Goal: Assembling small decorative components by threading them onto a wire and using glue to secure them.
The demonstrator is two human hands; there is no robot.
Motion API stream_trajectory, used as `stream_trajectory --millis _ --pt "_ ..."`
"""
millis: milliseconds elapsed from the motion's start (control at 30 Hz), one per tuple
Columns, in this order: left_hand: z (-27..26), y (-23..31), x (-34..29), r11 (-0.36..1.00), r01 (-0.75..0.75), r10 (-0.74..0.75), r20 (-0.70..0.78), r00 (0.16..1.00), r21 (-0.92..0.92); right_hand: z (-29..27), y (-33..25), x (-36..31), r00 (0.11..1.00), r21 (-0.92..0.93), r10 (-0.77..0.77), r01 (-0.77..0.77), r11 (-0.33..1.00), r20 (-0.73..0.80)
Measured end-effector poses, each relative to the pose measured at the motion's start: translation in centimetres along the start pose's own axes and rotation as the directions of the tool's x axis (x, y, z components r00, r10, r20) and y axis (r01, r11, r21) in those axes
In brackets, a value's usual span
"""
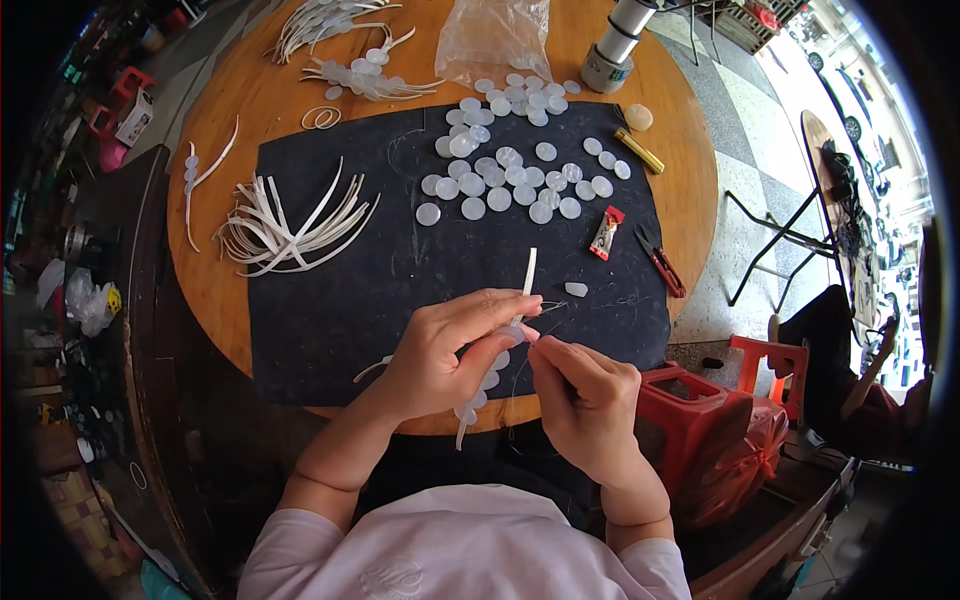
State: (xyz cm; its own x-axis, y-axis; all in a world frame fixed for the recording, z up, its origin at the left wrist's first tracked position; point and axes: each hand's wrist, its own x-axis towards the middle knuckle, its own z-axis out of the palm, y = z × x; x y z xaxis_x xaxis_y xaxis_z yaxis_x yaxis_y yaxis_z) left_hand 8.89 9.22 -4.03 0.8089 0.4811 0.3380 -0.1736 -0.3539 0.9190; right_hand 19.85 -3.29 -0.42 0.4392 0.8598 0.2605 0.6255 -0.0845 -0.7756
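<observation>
My left hand (450,345) is closed on a narrow white strap (530,268) that sticks up past its fingers. A translucent disc (513,334) sits at the strap between thumb and forefinger. More joined discs (472,408) hang below that palm, over the table edge. My right hand (592,395) is pinched closed just right of the disc, its fingertips almost touching those of my left. Fine thread loops around the fingertips; what the right fingers grip is too small to make out. A small white piece (576,289) lies on the dark mat (330,330) just beyond.
Loose translucent discs (497,198) cover the mat's far side, below a clear plastic bag (492,45). White straps (290,235) lie left. Red-handled snips (662,265), a small red packet (607,233) and a gold tube (640,150) lie right. Red stools (690,425) stand beside the round table.
</observation>
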Motion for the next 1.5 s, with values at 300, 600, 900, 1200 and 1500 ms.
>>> stream_trajectory --millis 300,600,900,1200,1500 --pt "0.2 0.3 0.0 0.992 -0.077 0.078 -0.003 0.997 0.099 -0.6 -0.4 0.3 0.998 -0.035 0.007 -0.005 0.999 0.062" --pt "0.4 0.5 0.1 0.991 -0.075 0.076 0.002 0.997 0.108 -0.9 -0.2 0.6 0.994 -0.066 0.0 0.007 0.998 0.111" --pt "0.5 0.3 -0.1 0.983 -0.098 0.088 0.07 0.994 0.158 -1.0 -0.5 0.9 0.985 -0.172 -0.026 0.056 0.983 0.168" --pt "2.1 -0.7 -0.8 0.938 -0.153 0.145 0.047 0.988 0.311 1.5 -0.5 0.3 0.984 -0.359 0.127 -0.074 0.931 0.126" --pt "2.2 -1.1 -1.4 0.924 -0.151 0.138 0.064 0.988 0.35 3.2 -0.1 0.3 0.981 -0.339 0.147 -0.098 0.936 0.124"
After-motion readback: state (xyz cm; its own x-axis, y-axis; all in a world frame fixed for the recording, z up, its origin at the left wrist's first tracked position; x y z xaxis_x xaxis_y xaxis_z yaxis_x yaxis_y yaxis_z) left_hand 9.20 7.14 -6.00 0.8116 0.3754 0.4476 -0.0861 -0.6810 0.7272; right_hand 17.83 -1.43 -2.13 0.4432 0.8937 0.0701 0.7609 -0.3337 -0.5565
